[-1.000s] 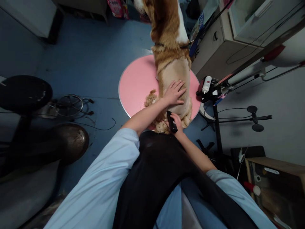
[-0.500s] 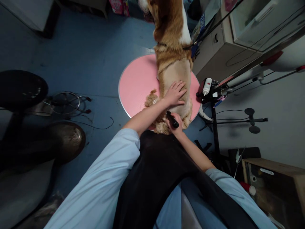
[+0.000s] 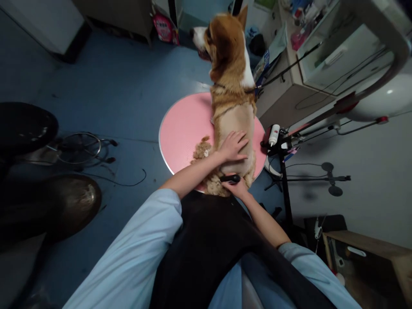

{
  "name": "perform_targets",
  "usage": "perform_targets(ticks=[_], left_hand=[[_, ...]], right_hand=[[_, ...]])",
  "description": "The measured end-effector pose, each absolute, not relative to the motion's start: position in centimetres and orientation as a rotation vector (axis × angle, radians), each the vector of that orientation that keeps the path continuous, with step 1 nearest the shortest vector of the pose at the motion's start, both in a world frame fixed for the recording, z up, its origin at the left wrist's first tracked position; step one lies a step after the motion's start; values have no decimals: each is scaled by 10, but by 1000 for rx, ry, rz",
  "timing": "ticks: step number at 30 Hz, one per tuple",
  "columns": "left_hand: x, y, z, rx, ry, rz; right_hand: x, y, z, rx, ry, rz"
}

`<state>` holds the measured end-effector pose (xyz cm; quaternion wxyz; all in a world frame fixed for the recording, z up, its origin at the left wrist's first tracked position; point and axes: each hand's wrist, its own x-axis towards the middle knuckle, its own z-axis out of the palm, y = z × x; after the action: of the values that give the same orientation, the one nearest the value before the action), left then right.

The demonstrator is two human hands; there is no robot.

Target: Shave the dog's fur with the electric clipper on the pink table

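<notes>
A brown and white dog point(image 3: 232, 101) sits on a round pink table point(image 3: 183, 124), facing away with its head turned left. Its back is shaved down to short pale fur. My left hand point(image 3: 234, 146) lies flat on the back, fingers spread. Lower down, near the rump, my right hand point(image 3: 237, 188) is wrapped round black hair clippers point(image 3: 230, 178), whose front end points left. Cut fur point(image 3: 202, 151) lies in clumps on the table to the dog's left, and more fur point(image 3: 216, 185) is heaped below the clippers.
A dark leash point(image 3: 277, 78) runs from the dog's neck to the upper right. A white bottle point(image 3: 274, 135) stands in a holder at the table's right. Cabinets point(image 3: 289, 92) are behind that. Black stools point(image 3: 74, 201) with a wheeled base stand at left.
The view has tilted up, so more of the dog's head shows. The clippers have turned from slanting to nearly level. My left hand stays on the dog's back.
</notes>
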<state>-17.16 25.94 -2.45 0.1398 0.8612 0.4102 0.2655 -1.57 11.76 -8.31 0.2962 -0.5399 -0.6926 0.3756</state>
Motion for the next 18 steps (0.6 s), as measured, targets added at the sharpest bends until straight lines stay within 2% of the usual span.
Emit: perform_targets(ticks=[3,6,12,18], left_hand=[[-168,271,-13,2374,1376,852],[-153,284,-3,2214,1602,849],[-125,269,-2,2234,1620,784],[-130,250,-6,2216,1662,796]], right_hand=[[19,139,-52,-1516,-1458,968],[50,200,1,-1360,-1247,836],[25,373,87,-1148,-1630,782],[-23,466,100,-1043,-2004,813]])
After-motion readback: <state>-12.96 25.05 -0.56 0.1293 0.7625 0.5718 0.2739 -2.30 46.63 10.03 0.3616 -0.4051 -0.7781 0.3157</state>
